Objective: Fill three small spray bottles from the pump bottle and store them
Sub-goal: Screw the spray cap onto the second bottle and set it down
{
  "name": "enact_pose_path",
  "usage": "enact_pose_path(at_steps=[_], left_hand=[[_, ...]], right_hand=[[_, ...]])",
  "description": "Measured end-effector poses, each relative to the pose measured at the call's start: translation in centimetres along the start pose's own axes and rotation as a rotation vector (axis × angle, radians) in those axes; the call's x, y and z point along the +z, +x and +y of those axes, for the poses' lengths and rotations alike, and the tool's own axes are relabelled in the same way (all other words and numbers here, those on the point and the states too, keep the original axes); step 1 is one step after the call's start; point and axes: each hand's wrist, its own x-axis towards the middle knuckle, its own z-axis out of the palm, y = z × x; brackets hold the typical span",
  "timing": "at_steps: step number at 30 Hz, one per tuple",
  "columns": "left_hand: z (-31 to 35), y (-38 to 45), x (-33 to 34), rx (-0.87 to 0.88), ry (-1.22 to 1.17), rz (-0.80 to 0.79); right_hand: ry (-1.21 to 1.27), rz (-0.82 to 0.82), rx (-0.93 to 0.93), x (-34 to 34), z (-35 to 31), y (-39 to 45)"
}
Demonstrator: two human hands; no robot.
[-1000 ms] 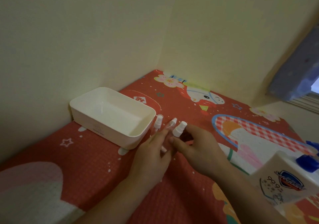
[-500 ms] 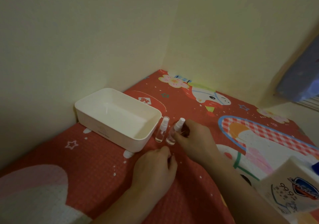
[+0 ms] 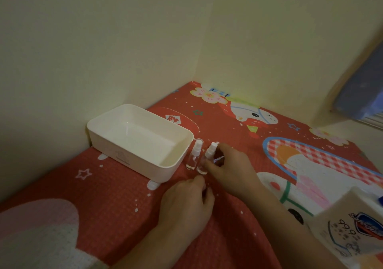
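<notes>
One small clear spray bottle [image 3: 194, 155] with a white cap stands upright on the red mat, right beside the white tub [image 3: 124, 154]. A second spray bottle [image 3: 207, 154] leans slightly just to its right, and my right hand [image 3: 230, 169] grips it by the body. Something clear glints under that hand's fingers; whether it is a third bottle I cannot tell. My left hand [image 3: 186, 204] rests on the mat nearer to me, fingers curled, with nothing visible in it. The white pump bottle [image 3: 352, 229] with a blue label stands at the lower right, partly cut off by the frame.
The tub sits against the left wall with nothing inside it. The mat [image 3: 103, 196] fills a wall corner, with walls on the left and at the back. A window with a blue curtain [image 3: 360, 94] is at the upper right.
My left hand has let go of the bottles and drawn back toward me. One bottle now stands alone by the tub, while my right hand keeps hold of the second.
</notes>
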Motion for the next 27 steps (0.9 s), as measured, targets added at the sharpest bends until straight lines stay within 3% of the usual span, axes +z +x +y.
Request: enact_pose_path(at_steps=[4,8,18,22,27], left_hand=[[0.0,0.0,0.4,0.009,-0.042,0.011],[0.0,0.1,0.4,0.008,-0.084,0.046],[-0.3,0.7,0.7,0.043,-0.14,0.076],[-0.3,0.9,0.7,0.059,-0.173,0.077],[-0.4,1.0,0.8,0.083,-0.194,0.082]], right_hand=[[0.093,0.05,0.098,-1.7,0.9,0.0],[0.015,0.085,0.271,-1.3,3.1,2.3],[0.037,-0.157,0.501,1.8,3.9,6.4],[0.03,-0.152,0.522,2.0,4.0,7.2],[0.238,-0.093,0.592,2.4,4.8,6.6]])
